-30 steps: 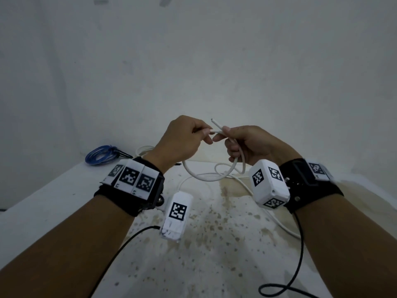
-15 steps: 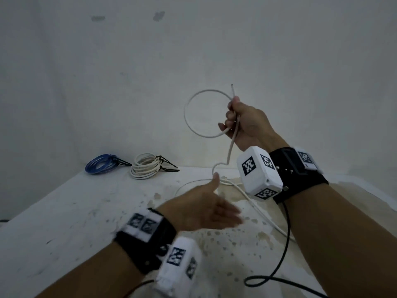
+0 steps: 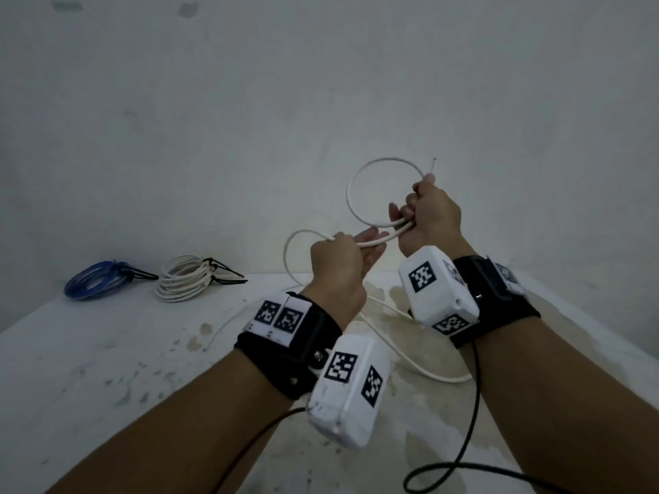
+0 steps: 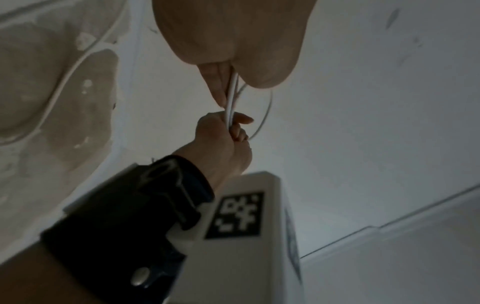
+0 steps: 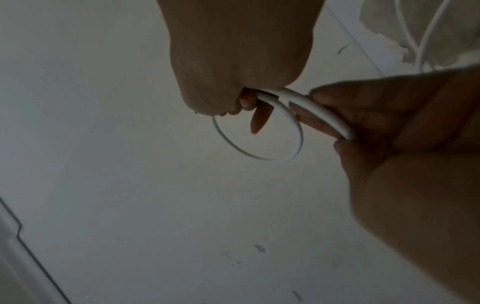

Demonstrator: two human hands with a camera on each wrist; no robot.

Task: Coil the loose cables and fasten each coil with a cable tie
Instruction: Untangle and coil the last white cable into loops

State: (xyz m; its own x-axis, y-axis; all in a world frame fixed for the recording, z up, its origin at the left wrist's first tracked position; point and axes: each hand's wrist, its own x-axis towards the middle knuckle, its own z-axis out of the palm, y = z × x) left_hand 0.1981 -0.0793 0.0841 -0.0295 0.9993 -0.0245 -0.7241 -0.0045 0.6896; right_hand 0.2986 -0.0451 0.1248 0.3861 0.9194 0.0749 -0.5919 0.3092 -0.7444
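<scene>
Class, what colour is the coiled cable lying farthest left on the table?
Blue. The blue coil shows best in the head view, beside the white coil.

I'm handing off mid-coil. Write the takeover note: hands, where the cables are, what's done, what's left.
Right hand: grips the white cable where its first loop closes, free end sticking up above the fist.
Left hand: pinches the same cable just beside the right hand, feeding the next loop.
The rest of this cable trails loose over the table.
Done: blue coil and white coil lie at the table's back left, each fastened with black ties.
Left: wind in the remaining length, then tie this coil. No spare tie is visible.
</scene>
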